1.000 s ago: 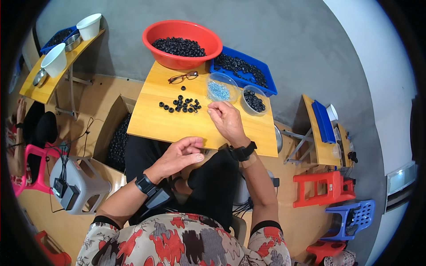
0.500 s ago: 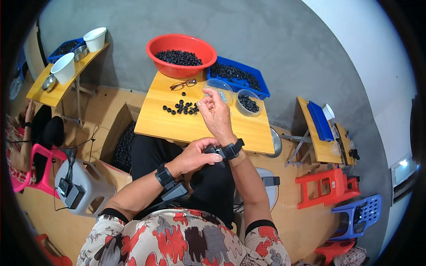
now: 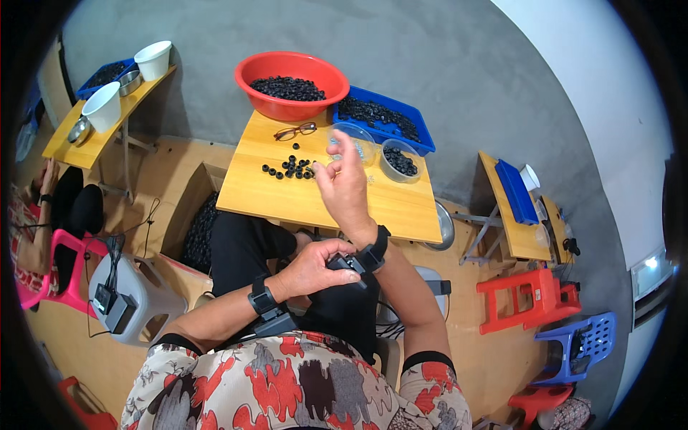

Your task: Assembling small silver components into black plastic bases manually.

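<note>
My left hand (image 3: 313,268) is closed on a small black wrist device (image 3: 345,263), thumb along its top. The device hangs at the black strap (image 3: 375,248) round my right wrist. My right hand (image 3: 345,195) is raised over the table's near part, holding nothing, with its thumb and fingers apart. Another black strap (image 3: 264,292) with a box on it circles my left wrist. Beyond my right hand, small black ring-like parts (image 3: 290,168) lie loose on the yellow table (image 3: 251,192), next to a clear tub (image 3: 401,176) of similar black parts.
Toward the back are a red basin (image 3: 247,89) and a blue tray (image 3: 423,136), both with black parts, and eyeglasses (image 3: 294,131). A carton (image 3: 175,240) of black parts stands left of my legs. A grey stool (image 3: 143,308) and another person (image 3: 36,236) are farther left.
My right hand has turned a little and its fingers have spread. My left hand has kept hold of the wrist device, which now shows more of its side. The view has shifted slightly.
</note>
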A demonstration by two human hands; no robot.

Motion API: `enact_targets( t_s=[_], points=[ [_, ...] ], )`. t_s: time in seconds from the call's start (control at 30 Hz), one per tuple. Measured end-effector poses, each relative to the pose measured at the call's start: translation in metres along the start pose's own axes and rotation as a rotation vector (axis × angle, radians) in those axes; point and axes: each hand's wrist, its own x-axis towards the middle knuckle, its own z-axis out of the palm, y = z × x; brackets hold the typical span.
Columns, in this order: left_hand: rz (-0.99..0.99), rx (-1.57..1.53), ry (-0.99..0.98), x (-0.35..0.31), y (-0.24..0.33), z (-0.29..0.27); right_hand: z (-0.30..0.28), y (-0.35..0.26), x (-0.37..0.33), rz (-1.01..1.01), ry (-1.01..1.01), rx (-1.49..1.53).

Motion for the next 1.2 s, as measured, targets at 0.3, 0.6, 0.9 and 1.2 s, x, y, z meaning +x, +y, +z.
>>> enact_targets(
  t_s=[0.3, 0.6, 0.9, 1.2],
  points=[
    [-0.066, -0.101, -0.180, -0.001, -0.004, -0.006, -0.020, -0.032, -0.019, 0.635, -0.165, 1.249],
    [-0.111, -0.508, -0.247, 0.004, 0.018, -0.003, -0.025, -0.025, -0.012, 0.581, -0.106, 1.446],
    [-0.350, -0.577, -0.256, 0.002, 0.003, -0.008, -0.002, -0.019, -0.031, 0.156, -0.098, 0.681],
    [-0.321, -0.439, -0.284, -0.001, -0.013, -0.008, 0.004, -0.012, -0.037, -0.061, -0.086, 0.285]
  ],
)
